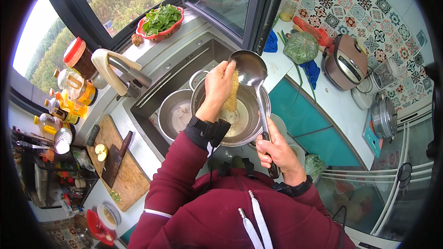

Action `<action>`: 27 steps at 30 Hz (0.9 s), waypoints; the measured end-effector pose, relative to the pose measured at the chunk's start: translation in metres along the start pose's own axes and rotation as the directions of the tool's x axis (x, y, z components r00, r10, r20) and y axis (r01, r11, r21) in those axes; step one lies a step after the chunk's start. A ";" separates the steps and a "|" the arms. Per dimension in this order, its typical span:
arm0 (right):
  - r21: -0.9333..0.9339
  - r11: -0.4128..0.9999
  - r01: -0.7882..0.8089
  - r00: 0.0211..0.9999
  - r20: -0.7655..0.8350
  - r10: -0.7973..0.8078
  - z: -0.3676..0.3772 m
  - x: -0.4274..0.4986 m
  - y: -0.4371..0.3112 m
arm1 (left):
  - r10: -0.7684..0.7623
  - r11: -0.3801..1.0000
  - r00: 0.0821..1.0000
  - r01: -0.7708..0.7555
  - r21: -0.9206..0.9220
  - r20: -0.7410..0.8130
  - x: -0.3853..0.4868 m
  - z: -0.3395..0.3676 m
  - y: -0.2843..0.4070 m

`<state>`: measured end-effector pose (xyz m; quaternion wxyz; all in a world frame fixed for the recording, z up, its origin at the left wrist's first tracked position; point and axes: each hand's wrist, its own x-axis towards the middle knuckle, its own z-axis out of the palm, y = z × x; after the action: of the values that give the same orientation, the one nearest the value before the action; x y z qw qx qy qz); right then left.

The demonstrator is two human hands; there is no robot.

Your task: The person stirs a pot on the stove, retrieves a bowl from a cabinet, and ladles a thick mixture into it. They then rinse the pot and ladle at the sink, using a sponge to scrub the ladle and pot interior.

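My right hand grips the dark handle of a metal ladle, its bowl raised above a steel pot. Beside the bowl, my left hand holds a yellowish, rough-textured scrubber, probably a loofah, which hangs down over the pot. Pale liquid lies in the pot's bottom. A second steel pan stands in the sink, to the left of the pot, with some cloudy water in it. My left wrist and its strap hide part of the pot's rim.
A cleaver and a halved apple lie on a wooden cutting board at left. The faucet bears a draped cloth. Leafy greens fill a red basket by the window. A rice cooker stands at right.
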<state>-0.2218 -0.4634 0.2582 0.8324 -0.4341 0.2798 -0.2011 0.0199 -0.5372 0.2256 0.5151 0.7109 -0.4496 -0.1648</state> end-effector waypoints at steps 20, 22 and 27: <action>0.058 0.996 -0.066 0.997 -0.030 0.068 0.000 -0.002 -0.002 | 0.077 0.965 0.997 -0.072 -0.251 0.012 -0.007 0.007 -0.005; 0.063 0.996 -0.069 0.997 -0.032 0.071 0.000 -0.003 -0.001 | 0.060 0.959 0.997 -0.047 -0.279 0.039 -0.008 0.006 -0.006; -0.001 0.998 -0.059 0.997 -0.043 0.058 0.002 -0.003 0.002 | -0.042 0.999 0.993 0.045 -0.023 0.113 0.002 0.005 -0.012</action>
<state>-0.2228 -0.4595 0.2587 0.8312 -0.4221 0.3105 -0.1857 0.0227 -0.5409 0.2130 0.4943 0.7034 -0.4601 -0.2217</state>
